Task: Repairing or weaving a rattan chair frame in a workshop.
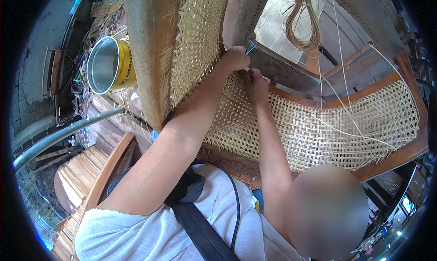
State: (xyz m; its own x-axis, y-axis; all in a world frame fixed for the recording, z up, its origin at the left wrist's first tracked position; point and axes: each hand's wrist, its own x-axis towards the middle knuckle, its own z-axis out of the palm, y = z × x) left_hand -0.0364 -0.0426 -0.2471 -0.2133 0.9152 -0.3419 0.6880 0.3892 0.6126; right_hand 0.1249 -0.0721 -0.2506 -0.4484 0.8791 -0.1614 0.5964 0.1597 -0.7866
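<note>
My left hand (236, 58) is closed at the far edge of the woven cane panel, near where the seat meets the backrest. A slim blue tool (251, 48) sticks out from its fingers; most of it is hidden. Just right of it, my right hand (257, 85) has its fingers drawn together at the edge of the cane seat webbing (241, 120), and what they pinch is hidden. The upright cane panel (200, 38) rises beside my left forearm. Pale loose cane strands (350, 133) lie across the webbing at the right.
A coil of brown cane (307, 38) hangs at the back right. The curved wooden frame (391, 163) borders the webbing. At the left are a thick wooden post (148, 51), a yellow metal can (119, 63), a metal pipe (68, 131) and a slatted wooden piece (79, 179).
</note>
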